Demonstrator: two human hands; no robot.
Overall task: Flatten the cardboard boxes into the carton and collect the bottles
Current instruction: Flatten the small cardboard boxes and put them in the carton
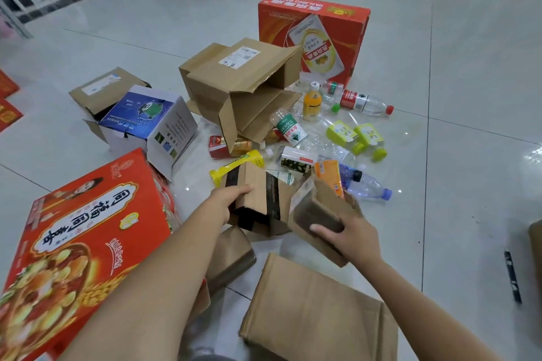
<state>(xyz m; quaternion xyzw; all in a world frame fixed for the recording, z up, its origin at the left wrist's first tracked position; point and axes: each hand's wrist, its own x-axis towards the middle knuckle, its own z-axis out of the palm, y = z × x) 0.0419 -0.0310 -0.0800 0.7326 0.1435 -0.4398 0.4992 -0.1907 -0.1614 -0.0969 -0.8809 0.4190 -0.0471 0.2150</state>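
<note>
Many boxes and bottles lie on the shiny pale floor. Far left lies a big red printed carton, close by, so it is likely the place for the flat pieces. Behind it sit a brown box with a white label and a blue and white box, both not yet squashed.

Next, the left hand grips the top edge of a small brown cardboard box with black tape. The fingers curl over the edge, likely to hold it steady. Behind it a large open brown box lies on its side. Near the person's knees lies a flat brown cardboard sheet, already pressed down but not in the carton.

The right hand grasps a squashed brown cardboard piece, fingers wrapped round its end. I cannot tell if this piece is joined to the taped box. Both hands may be pulling it apart.

Just behind, a heap of plastic bottles lies loose on the floor, not collected yet. A tall red beer box stands behind them.
</note>
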